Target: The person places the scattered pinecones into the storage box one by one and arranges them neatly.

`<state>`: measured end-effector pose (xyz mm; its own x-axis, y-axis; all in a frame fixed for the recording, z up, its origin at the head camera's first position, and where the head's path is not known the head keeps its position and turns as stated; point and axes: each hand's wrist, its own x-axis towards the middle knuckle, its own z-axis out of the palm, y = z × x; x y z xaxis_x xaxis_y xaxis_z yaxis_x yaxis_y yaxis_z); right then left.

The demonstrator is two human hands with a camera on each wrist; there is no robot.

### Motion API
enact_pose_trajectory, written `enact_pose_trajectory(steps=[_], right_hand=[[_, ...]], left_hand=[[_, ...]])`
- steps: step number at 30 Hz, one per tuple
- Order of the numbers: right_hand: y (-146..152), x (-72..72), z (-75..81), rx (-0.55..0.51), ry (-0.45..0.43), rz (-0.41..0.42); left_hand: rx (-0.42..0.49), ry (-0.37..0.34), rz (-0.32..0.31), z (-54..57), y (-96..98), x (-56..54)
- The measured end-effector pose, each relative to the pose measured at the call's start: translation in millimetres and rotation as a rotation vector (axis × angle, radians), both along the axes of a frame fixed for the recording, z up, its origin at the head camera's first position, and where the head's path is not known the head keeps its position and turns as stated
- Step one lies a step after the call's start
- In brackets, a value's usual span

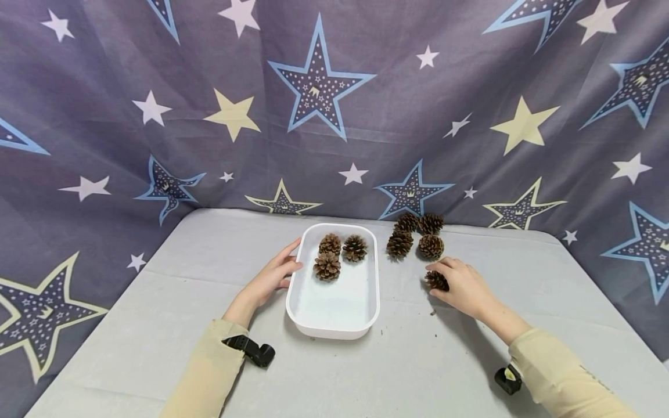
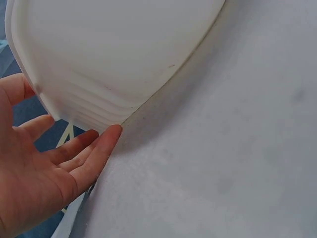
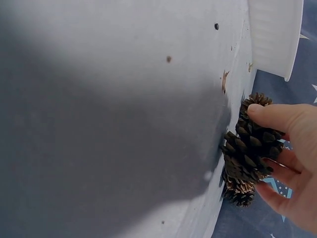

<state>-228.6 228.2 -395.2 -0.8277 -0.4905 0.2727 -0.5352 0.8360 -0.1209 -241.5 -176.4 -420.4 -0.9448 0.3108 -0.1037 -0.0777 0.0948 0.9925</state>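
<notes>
Directly ahead of you, a star-printed cloth (image 1: pixel 381 130) hangs behind the grey table (image 1: pixel 334 377), which carries a white tray (image 1: pixel 334 310). Your left hand (image 1: pixel 270 280) touches the tray's left side with its fingers spread. Your right hand (image 1: pixel 464 287), to the right of the tray, pinches a dark pine cone (image 1: pixel 436 281) between thumb and fingers; you cannot tell whether that cone touches the table. Just beyond it, four loose cones (image 1: pixel 431 247) sit clustered. Inside the tray, three cones (image 1: pixel 327 267) lie toward the far end. Tiny brown crumbs (image 3: pixel 216 27) dot the table near your right hand.
</notes>
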Motion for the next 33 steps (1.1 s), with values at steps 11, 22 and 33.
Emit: enact_pose_trajectory(steps=[11,22,33], right_hand=[[-0.9,-0.7,1.1,-0.042,-0.001,-0.004],[-3.3,-1.8,2.0,-0.089,-0.057,-0.04],[-9.9,-4.8,4.8,-0.145,-0.074,-0.02]], left_hand=[[-0.001,0.003,0.002,-0.2,-0.4,0.2],[0.002,0.009,-0.002,-1.2,-0.4,0.0],[-0.006,0.006,0.002,-1.1,-0.7,-0.9]])
